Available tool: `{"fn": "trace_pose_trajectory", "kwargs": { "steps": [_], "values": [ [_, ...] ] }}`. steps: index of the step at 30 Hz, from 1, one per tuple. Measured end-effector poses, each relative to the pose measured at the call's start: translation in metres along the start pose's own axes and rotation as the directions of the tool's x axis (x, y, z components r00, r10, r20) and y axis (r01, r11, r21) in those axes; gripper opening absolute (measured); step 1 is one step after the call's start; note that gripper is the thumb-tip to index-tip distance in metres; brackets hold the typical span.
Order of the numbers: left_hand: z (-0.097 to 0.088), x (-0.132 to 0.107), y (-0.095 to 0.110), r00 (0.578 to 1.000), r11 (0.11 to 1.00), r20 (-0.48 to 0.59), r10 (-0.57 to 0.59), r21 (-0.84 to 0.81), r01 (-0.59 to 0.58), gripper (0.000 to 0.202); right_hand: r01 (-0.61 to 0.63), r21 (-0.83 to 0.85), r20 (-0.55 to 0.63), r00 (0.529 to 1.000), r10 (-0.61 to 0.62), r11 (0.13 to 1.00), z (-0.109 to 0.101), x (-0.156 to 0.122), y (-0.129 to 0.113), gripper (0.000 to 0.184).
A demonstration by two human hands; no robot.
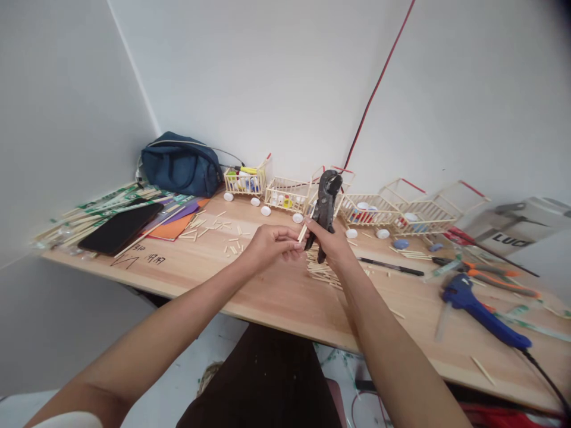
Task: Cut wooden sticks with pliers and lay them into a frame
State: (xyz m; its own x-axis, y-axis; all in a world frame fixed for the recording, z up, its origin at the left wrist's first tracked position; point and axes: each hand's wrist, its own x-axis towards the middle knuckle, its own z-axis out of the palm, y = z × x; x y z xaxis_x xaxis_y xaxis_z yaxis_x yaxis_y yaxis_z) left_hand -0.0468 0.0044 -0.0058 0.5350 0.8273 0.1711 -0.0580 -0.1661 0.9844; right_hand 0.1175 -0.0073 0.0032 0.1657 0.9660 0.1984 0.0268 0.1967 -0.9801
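Above the middle of the table, my right hand (329,239) is closed around a black plier-like hand tool (326,199), which stands nearly upright with its rounded head up. Close beside it, my left hand (271,242) pinches a short pale wooden stick (303,232); whether it is more than one stick I cannot tell. Below my right hand lies a pile of cut stick pieces (322,274), partly hidden by the wrist. More short pieces (232,246) are scattered to the left. Along the wall stand several small stick-built carts (288,193) with white round wheels, some holding small coloured items.
A blue bag (181,163), a black phone (120,229), wrapped sticks and coloured sheets (172,229) occupy the left. On the right lie a blue glue gun (484,312) with its cord, orange-handled pliers (499,279) and a black pen (392,266). The table's front edge is near my lap.
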Motion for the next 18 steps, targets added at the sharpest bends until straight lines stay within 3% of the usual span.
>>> {"fn": "trace_pose_trajectory", "kwargs": {
  "steps": [10, 18],
  "values": [
    [0.0042, -0.005, 0.002, 0.999, 0.997, -0.044, 0.032, 0.078, -0.029, 0.022, 0.017, -0.108, 0.015, 1.0, -0.016, 0.994, -0.001, -0.0014, -0.0022, 0.038],
    [0.0004, 0.0011, -0.003, 0.991, 0.992, 0.115, -0.066, -0.102, 0.078, 0.046, 0.089, -0.318, 0.046, 0.996, -0.079, 0.944, -0.0054, -0.0006, 0.0012, 0.045]
  ]
}}
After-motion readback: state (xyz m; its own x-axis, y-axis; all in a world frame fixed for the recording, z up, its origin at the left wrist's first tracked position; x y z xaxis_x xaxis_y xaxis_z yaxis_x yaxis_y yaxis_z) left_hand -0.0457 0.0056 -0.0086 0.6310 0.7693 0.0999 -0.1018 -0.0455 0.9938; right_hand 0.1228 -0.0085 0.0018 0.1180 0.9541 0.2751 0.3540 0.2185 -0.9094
